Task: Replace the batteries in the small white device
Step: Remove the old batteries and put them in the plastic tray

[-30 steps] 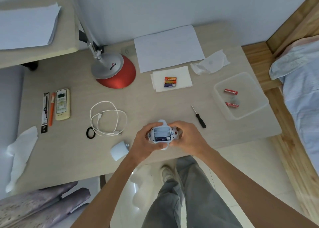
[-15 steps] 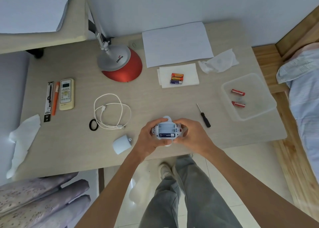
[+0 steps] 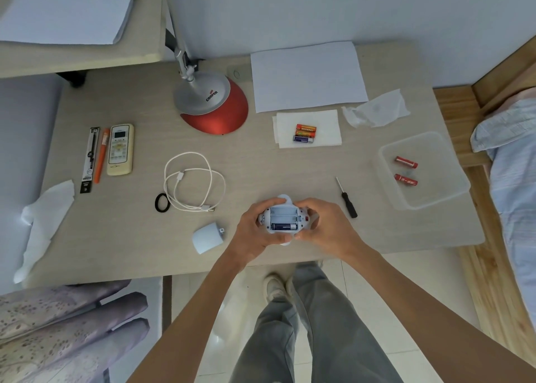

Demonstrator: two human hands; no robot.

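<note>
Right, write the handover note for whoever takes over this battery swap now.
Left hand and right hand both grip the white device above the near edge of the desk, battery bay open and facing up.
One dark blue battery sits in the bay's nearest slot; the rest looks empty.
Three batteries lie on the folded tissue; two red batteries lie in the clear plastic tub, probably the old ones.
Screwdriver lies on the desk right of the hands.
Left: fill the empty slots, close the bay.
</note>
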